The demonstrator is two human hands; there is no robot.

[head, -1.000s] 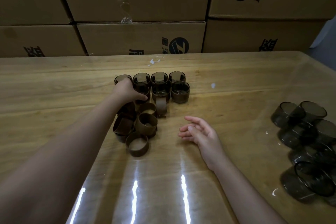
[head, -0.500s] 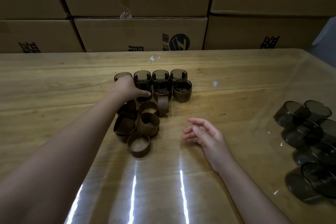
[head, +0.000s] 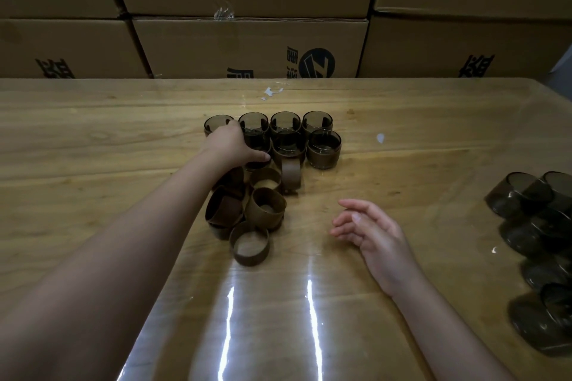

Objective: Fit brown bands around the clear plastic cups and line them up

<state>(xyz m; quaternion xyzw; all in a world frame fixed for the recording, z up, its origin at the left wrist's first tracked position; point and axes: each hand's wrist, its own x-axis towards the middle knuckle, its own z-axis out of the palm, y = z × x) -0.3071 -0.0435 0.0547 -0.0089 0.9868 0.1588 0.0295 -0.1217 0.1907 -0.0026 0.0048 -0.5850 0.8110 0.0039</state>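
Note:
Several banded cups (head: 324, 148) stand in two rows at the middle of the wooden table (head: 93, 148). My left hand (head: 230, 145) grips one banded cup (head: 257, 145) in the front row, thumb curled round its near side. Just in front of the rows lies a heap of loose brown bands (head: 266, 206), one band (head: 249, 243) nearest to me. My right hand (head: 370, 230) hovers over the table right of the bands, fingers relaxed and holding nothing. A pile of bare smoky clear cups (head: 538, 226) lies at the right edge.
Stacked cardboard boxes (head: 247, 49) with black print wall off the far side of the table. A clear glossy sheet covers the tabletop and reflects two light streaks near me. Small white scraps (head: 272, 91) lie behind the cup rows.
My left hand has stayed on the front-row cup. My right hand has drifted slightly right and towards me. The view has tilted a little.

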